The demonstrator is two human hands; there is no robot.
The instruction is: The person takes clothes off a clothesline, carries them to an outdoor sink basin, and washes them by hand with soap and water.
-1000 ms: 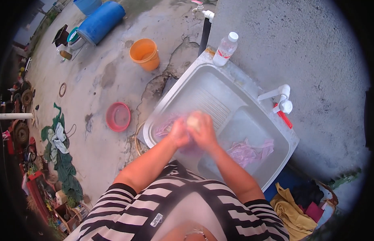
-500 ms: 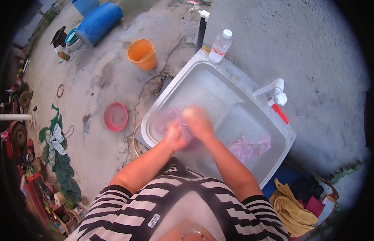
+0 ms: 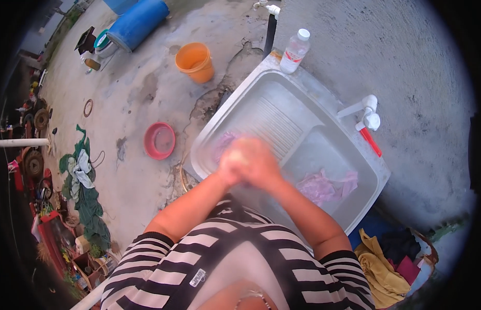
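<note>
At the grey sink (image 3: 323, 101), my left hand (image 3: 231, 167) and right hand (image 3: 258, 161) are clasped together over the left part, both blurred by motion. Their fingers are closed around something pale that is mostly hidden. A lilac cloth (image 3: 224, 142) bunches just behind them, beside the ribbed washboard (image 3: 271, 124). Another lilac cloth (image 3: 318, 188) lies in the right basin. On the back rim stand a plastic bottle (image 3: 294, 54) with white cap and, farther right, a white tap (image 3: 371, 108) beside a red object (image 3: 370, 139).
Left of the sink, on cracked concrete, are an orange bucket (image 3: 194, 62), a red basin (image 3: 159, 141), a blue barrel (image 3: 137, 26) and green cloth (image 3: 83, 201). Assorted clutter lines the far left. A concrete slab (image 3: 406, 77) adjoins the sink. Folded clothes (image 3: 380, 268) sit at lower right.
My hands have moved in a blurred motion and are now pressed more tightly together, hiding more of the pale thing and lilac cloth between them. The view has shifted slightly.
</note>
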